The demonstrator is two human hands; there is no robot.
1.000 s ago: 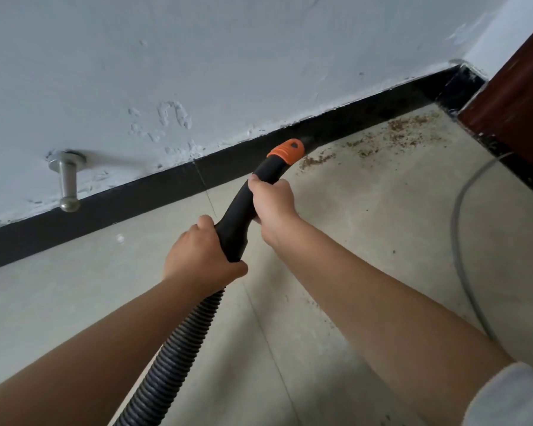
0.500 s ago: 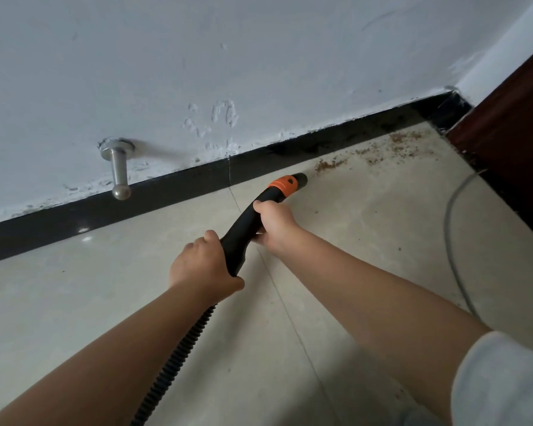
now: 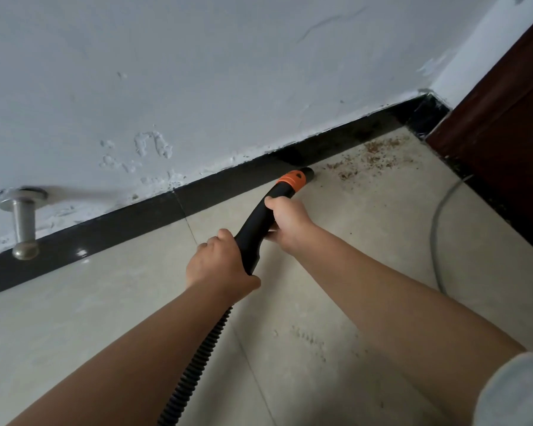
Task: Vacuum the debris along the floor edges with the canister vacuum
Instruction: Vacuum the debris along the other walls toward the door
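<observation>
Holding the black vacuum handle (image 3: 256,229) with both hands, the person is pointing its orange-ringed nozzle (image 3: 299,178) down at the floor, right by the black baseboard (image 3: 111,232). The left hand (image 3: 220,264) is gripping the back end where the ribbed hose (image 3: 194,364) starts, and the right hand (image 3: 288,224) is wrapping around it nearer the tip. Brown debris (image 3: 370,158) is lying just past the nozzle, near the corner, and a gray cord (image 3: 436,229) is curving across the tiles.

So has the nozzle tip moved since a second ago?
Yes. The nozzle tip has moved along the black baseboard toward the corner, reaching the near edge of the debris.
</observation>
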